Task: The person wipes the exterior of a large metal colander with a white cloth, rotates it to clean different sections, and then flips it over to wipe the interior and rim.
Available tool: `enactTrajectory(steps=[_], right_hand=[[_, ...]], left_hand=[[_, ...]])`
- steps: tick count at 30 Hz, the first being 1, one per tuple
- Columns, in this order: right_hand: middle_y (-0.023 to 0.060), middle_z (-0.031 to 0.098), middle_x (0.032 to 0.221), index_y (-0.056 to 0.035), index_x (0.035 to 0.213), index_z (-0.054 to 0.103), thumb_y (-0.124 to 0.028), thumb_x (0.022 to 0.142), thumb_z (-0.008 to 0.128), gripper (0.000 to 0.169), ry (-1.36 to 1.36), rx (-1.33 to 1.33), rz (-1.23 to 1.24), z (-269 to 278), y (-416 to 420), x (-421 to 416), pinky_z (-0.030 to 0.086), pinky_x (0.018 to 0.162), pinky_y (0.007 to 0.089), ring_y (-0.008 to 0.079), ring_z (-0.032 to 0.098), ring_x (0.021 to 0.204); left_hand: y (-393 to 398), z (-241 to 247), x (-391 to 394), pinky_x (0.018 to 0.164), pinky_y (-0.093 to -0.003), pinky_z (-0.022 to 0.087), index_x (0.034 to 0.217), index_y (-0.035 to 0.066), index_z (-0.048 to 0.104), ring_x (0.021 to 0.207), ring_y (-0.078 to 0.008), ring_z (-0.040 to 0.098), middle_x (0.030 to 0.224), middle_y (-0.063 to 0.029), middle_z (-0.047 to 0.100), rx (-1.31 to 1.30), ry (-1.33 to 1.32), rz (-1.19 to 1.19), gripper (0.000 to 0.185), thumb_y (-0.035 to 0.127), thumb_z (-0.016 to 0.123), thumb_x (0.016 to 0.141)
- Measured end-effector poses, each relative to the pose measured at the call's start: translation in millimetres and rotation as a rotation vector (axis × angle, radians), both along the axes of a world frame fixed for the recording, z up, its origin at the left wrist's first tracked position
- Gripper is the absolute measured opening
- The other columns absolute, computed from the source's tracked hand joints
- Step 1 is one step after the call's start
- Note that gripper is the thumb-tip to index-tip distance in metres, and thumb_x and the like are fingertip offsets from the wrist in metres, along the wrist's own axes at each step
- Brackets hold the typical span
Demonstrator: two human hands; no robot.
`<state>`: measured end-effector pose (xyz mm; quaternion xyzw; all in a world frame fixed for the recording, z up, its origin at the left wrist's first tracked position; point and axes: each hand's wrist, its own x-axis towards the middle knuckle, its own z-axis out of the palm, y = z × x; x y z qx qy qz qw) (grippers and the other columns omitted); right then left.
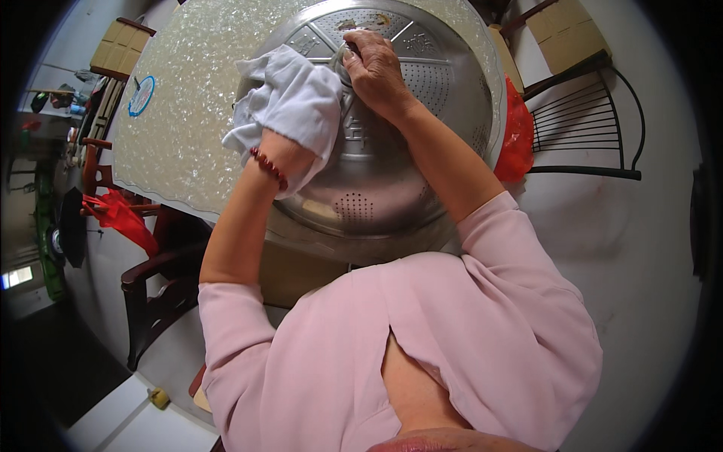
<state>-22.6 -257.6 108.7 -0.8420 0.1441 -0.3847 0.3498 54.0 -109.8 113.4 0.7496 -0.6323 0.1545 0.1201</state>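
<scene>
A large domed metal cover (384, 192), perforated with small holes and bearing raised characters, sits on the table. At its top, my right hand (375, 70) is closed around the small round knob (341, 66). My left hand (288, 150) is mostly wrapped in a white cloth (299, 93), which lies against the left side of the dome. The fingers of that hand are hidden under the cloth. A dark red bead bracelet (269, 168) circles my left wrist.
A crinkled clear sheet covers the table (181, 107). Wooden chairs (164, 277) stand at the left; a red plastic bag (515, 133) hangs at the right edge. Beyond it is a black metal rack (579, 121). A blue-rimmed round item (142, 96) lies on the table.
</scene>
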Motion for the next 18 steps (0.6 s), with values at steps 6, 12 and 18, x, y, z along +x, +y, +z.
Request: enactTrajectory(steps=[6,12,18], right_hand=[[0.0182,0.056,0.114,-0.0026,0.111,0.057,-0.016,0.082,0.057,0.032,-0.009,-0.033,-0.023,-3.7,-5.3,1.3,0.036,0.097,0.0408,0.0344,0.05,0.109],[0.017,0.058,0.107,-0.0018,0.106,0.058,-0.017,0.08,0.058,0.03,-0.082,-0.006,-0.02,-7.4,-10.4,0.9,0.037,0.092,0.0408,0.0333,0.052,0.103],[0.0178,0.055,0.117,-0.0029,0.113,0.057,-0.016,0.081,0.057,0.034,0.014,0.042,-0.024,-3.5,-5.5,-2.4,0.036,0.098,0.0392,0.0336,0.05,0.11]], left_hand=[[-38.9,1.5,22.3,0.078,-0.0359,0.042,0.092,0.005,0.056,0.09,-0.0297,0.05,0.091,-0.0144,0.052,0.067,-0.191,0.047,0.017,0.01,0.053,0.076],[-14.0,7.7,0.8,0.081,-0.0386,0.043,0.089,0.007,0.061,0.097,-0.0309,0.048,0.096,-0.0142,0.053,0.154,-0.108,0.043,0.018,0.012,0.057,0.073],[-23.9,33.3,-18.0,0.079,-0.0374,0.045,0.096,0.007,0.062,0.097,-0.0309,0.051,0.1,-0.0158,0.054,0.229,0.038,0.275,0.022,0.009,0.056,0.075]])
